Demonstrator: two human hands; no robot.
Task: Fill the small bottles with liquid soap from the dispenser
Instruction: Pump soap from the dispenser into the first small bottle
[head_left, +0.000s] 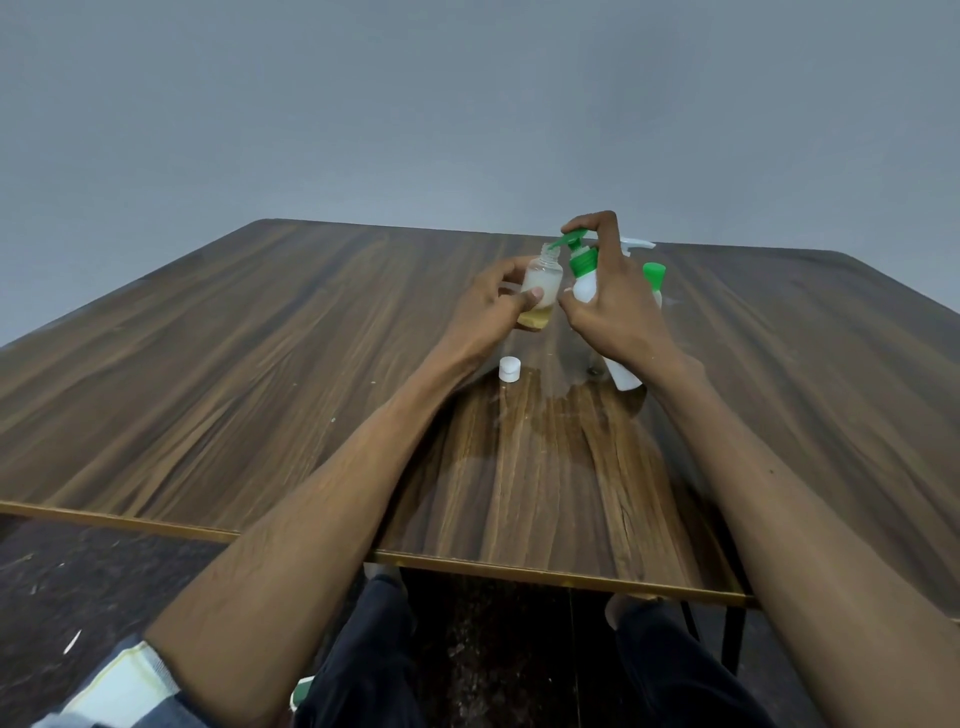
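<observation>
The small bottle (540, 291) is clear plastic with a threaded, uncapped neck; its lower part holds a yellowish liquid, the upper part looks cloudy. It is held upright just above the table (260, 364), toward the far middle, in the left hand (493, 306), whose thumb and fingers are curled round its body. Just to its right stands the dispenser (584, 278), a white bottle with a green collar and green pump head; the green spout reaches to the small bottle's open mouth. The right hand (618, 306) wraps the dispenser's body, with a fingertip pressing on top of the pump head. Behind that hand a second bottle with a green cap (653, 273) and a white spray nozzle (636, 243) show partly; their contents cannot be told. A white cap (509, 369) lies on the table near the left wrist, beside a wet patch.
</observation>
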